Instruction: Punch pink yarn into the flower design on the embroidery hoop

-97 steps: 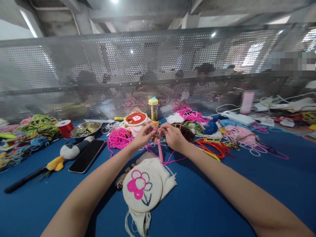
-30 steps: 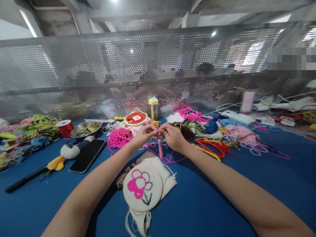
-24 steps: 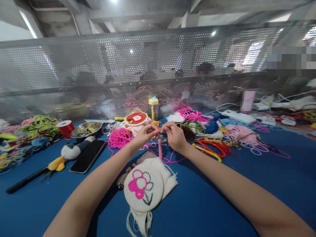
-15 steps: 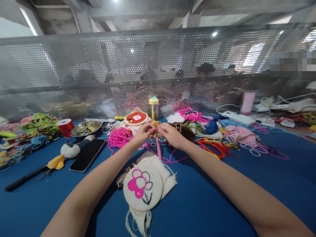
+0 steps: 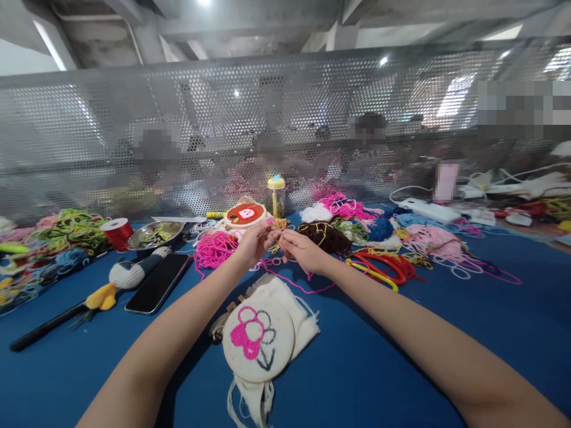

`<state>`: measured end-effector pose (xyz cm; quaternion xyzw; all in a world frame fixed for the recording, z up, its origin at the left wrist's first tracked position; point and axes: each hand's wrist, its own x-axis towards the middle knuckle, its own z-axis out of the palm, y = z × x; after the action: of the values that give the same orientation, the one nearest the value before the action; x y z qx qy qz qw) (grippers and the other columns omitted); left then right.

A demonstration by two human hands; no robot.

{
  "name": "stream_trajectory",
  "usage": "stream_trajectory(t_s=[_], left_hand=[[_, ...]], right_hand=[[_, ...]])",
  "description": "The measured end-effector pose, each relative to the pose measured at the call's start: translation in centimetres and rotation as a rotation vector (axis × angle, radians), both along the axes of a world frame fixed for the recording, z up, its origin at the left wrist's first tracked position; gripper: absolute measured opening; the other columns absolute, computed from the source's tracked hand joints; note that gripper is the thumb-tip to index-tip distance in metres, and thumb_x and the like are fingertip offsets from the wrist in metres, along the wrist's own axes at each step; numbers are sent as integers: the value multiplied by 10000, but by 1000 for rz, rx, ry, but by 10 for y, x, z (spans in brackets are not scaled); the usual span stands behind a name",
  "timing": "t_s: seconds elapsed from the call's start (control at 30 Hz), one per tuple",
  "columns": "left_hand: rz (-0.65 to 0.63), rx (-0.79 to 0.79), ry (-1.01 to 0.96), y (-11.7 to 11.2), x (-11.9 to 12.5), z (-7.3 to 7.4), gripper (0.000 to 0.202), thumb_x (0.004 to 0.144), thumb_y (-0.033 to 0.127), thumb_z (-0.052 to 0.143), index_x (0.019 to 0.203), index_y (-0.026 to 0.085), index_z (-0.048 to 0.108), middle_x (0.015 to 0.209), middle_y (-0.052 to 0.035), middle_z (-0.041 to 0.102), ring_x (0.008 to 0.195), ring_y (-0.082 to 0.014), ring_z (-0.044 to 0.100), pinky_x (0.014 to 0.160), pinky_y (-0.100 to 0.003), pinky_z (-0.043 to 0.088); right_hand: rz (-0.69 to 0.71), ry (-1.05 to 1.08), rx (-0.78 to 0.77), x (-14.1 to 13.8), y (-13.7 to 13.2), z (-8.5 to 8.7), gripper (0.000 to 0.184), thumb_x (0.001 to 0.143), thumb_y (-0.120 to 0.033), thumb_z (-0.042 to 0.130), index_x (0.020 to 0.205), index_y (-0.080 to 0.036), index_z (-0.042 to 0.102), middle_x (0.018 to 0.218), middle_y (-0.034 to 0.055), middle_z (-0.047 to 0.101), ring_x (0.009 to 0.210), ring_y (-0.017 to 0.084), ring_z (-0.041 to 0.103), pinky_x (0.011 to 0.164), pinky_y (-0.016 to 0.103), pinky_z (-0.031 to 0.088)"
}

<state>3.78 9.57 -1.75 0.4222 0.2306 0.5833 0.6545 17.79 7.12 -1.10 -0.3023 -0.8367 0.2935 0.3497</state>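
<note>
My left hand [image 5: 252, 244] and my right hand [image 5: 304, 251] meet fingertip to fingertip above the blue table [image 5: 401, 356], both pinched shut. A thin pink yarn strand [image 5: 292, 284] runs from the pinch down onto the table. The pink needle tool is almost hidden inside my right hand. Only a small pink end [image 5: 309, 276] shows under it. A round embroidery hoop [image 5: 257, 339] with a pink flower on cream cloth lies nearer to me, between my forearms.
A black phone [image 5: 157, 282], a stuffed toy [image 5: 129, 273], a red spool [image 5: 116, 232] and a metal dish [image 5: 154, 233] lie left. A red-design hoop [image 5: 244, 215], a yellow-capped bottle [image 5: 276, 196] and several yarn heaps [image 5: 328, 238] sit beyond my hands. A perforated metal screen [image 5: 285, 119] closes the back.
The pink needle tool, which hung down between my hands, has been drawn up into my right hand. Both hands have shifted slightly left and away from me.
</note>
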Motion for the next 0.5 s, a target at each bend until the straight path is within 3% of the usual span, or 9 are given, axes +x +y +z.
stream_trajectory(t_s=[0.23,0.5], left_hand=[[-43,-133,-55,2,0,2,104,702,122,452,608,132,497,558,3,562,507,-60,572,551,-146,460],[-38,-30,-41,-1,-4,3,109,651,209,595,736,155,554,701,16,601,549,-75,563,496,-179,424]], right_hand=[[4,-10,-20,2,-2,3,266,854,-254,309,606,-180,371,586,-24,407,553,96,435,592,249,385],[70,-15,-83,4,-5,8,264,850,-272,316,614,-176,385,593,-23,415,568,94,440,595,239,380]])
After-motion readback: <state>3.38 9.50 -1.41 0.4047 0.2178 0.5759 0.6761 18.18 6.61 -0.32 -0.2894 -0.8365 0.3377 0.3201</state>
